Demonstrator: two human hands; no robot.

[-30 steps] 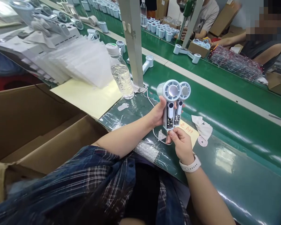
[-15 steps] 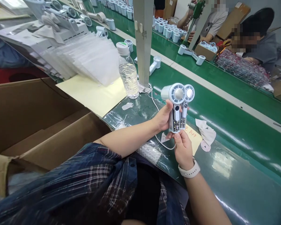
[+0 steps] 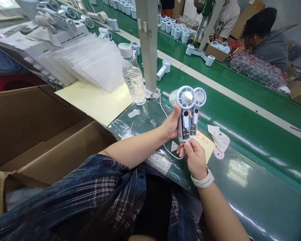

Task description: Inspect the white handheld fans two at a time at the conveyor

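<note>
Two light-blue handheld fans stand upright side by side above the bench, their handles open with circuit boards showing. My left hand (image 3: pixel 172 123) is wrapped round the handle of the nearer fan (image 3: pixel 186 97), thumb along its left side, and its fingertips show behind the second fan (image 3: pixel 200 97). My right hand (image 3: pixel 194 155) has thumb and fingers closed at the bottom end of the nearer fan's handle; what it pinches there is too small to make out. A white cable (image 3: pixel 163 108) runs on the bench behind my left hand and passes near my right fingers.
A water bottle (image 3: pixel 134 78) stands beside a metal post (image 3: pixel 148 47). White sleeves (image 3: pixel 90 63) are stacked on yellow paper (image 3: pixel 100 100). A crumpled cloth (image 3: pixel 219 139) lies right of the fans. Cardboard boxes (image 3: pixel 40 134) are at left. Two people sit across the green belt (image 3: pixel 230 103).
The view has shifted slightly, and both fans have turned a little, showing more of their fronts. My right fingers have spread a bit under the handle.
</note>
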